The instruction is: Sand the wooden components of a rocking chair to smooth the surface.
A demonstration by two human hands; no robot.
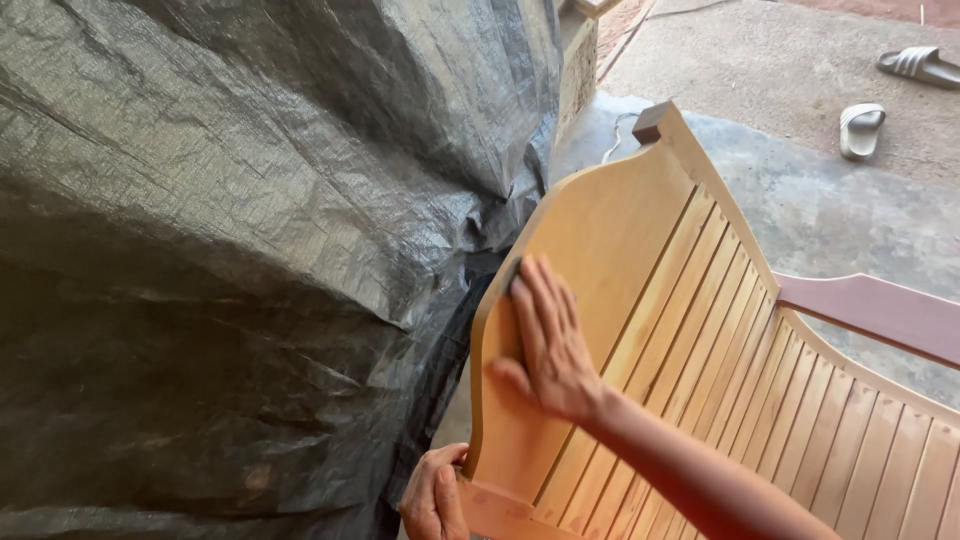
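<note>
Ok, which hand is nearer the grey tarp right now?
Left. The left hand grips the wooden bench at its lower end corner, right beside the grey tarp. The right hand lies flat on the bench's curved end panel, farther from it.

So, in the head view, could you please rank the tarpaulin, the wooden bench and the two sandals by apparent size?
1. Grey tarpaulin
2. Wooden bench
3. Two sandals: alike, and farthest away, so unranked.

place: we take it for an outdoor woodworking yard
signs: unfinished slatted wooden bench [720, 340]; grey tarpaulin [250, 250]; concrete floor [830, 210]; sandals [862, 128]
</note>
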